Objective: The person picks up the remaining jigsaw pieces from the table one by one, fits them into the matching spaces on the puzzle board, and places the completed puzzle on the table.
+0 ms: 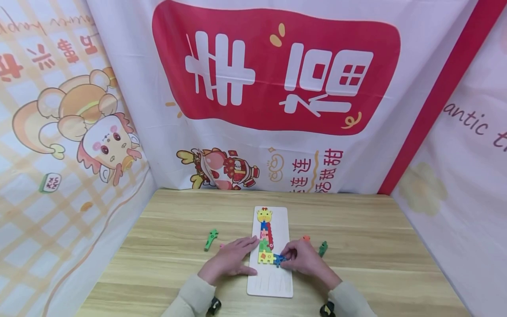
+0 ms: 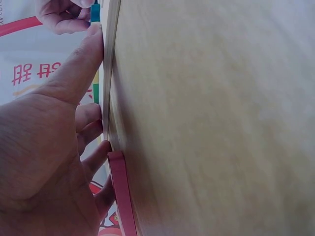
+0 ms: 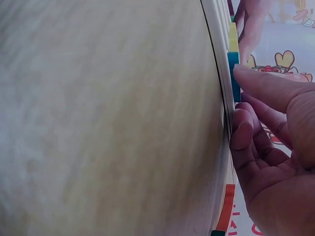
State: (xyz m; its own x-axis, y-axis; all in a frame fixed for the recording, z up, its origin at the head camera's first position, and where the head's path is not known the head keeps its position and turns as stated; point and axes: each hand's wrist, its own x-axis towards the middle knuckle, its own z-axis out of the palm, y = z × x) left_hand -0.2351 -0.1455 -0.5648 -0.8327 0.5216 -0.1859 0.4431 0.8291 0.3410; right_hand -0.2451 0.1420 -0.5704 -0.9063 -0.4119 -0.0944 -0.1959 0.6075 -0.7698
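Note:
A white puzzle board [image 1: 280,220] lies on the table with a partly assembled giraffe on it. Its yellow head piece [image 1: 264,215] is at the far end, with blue, pink, red and green pieces below. A yellow piece [image 1: 266,258] lies lower down, and a blue puzzle piece [image 1: 279,259] adjoins its right side. My right hand [image 1: 306,259] pinches this blue piece near the board's right edge, thumb on it in the right wrist view. With fairly straight fingers, my left hand [image 1: 231,260] rests along the board's left edge.
On the wooden table [image 1: 178,220], a green piece [image 1: 211,240] and a pink piece [image 1: 222,245] lie left of the board. An orange piece [image 1: 306,238] and a dark green piece [image 1: 323,249] are to its right. Printed cloth [image 1: 277,167] hangs behind the table.

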